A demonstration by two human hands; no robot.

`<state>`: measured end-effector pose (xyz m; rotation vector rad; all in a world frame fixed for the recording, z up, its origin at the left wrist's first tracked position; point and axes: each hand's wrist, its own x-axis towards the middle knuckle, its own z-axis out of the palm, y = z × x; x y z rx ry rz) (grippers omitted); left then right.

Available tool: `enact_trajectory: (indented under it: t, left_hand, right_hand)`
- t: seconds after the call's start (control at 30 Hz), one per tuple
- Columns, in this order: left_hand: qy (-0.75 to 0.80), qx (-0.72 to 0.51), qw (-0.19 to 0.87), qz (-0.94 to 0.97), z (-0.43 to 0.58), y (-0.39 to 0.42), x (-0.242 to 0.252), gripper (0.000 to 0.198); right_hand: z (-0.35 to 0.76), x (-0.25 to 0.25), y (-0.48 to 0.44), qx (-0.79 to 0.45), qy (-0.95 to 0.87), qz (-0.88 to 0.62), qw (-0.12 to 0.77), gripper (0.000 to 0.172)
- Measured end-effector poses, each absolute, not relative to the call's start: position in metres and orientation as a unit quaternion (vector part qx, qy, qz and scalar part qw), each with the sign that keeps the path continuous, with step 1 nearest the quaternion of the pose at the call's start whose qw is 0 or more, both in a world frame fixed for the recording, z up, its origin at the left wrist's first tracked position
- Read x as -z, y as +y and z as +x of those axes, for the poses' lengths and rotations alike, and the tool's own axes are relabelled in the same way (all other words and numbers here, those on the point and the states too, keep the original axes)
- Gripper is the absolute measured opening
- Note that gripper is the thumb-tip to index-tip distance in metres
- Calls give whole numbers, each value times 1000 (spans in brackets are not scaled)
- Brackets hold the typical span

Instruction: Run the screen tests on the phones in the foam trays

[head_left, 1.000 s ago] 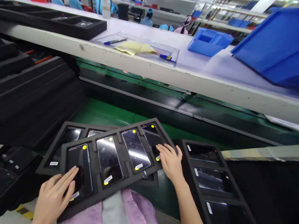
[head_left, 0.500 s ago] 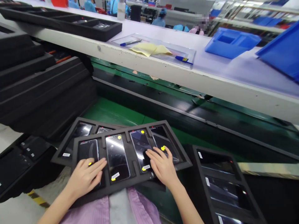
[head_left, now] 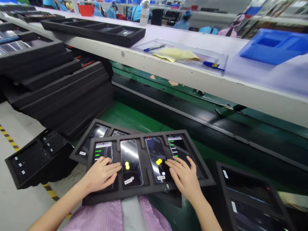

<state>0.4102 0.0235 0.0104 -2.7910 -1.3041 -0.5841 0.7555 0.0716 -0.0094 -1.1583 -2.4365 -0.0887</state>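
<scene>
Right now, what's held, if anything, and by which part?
Nothing appears gripped: the left hand and right hand lie open over the end phones in the nearest tray.

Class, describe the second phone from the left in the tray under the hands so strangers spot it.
Below the white bench, find the black tray under the left hand. Take the second phone from the left, beside that hand. Glare whitens its upper half, unlike its darker left neighbour and right neighbour.
</scene>
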Motion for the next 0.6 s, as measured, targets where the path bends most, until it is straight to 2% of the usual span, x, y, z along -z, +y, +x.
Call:
enact_trajectory:
  t: [0.1, 0.2, 0.33, 0.4, 0.47, 0.53, 0.6]
  left_hand:
    - [-430, 191, -33, -882, 396, 13, -11, 31]
    - [-379, 176, -72, -905, 404, 16, -9, 29]
    - [-288, 118, -65, -948, 430, 60, -9, 15]
    - [-349, 118, -54, -928, 430, 89, -18, 20]
    - [-428, 128, -39, -894, 417, 108, -34, 34]
    - [-479, 141, -25, -866, 396, 107, -50, 39]
    - [-527, 161, -9, -835, 375, 88, -57, 34]
  right_hand:
    - [763, 8, 69, 26, -879, -431, 202, 28]
    - [761, 11, 72, -10, -891, -422, 166, 32]
    - [750, 13, 96, 8, -890, -438, 128, 36]
    - [750, 9, 111, 91, -850, -498, 146, 36]
    - [758, 2, 120, 152, -813, -537, 164, 38]
    - [775, -3, 121, 146, -810, -539, 178, 43]
    - [799, -3, 116, 98, -822, -526, 194, 51]
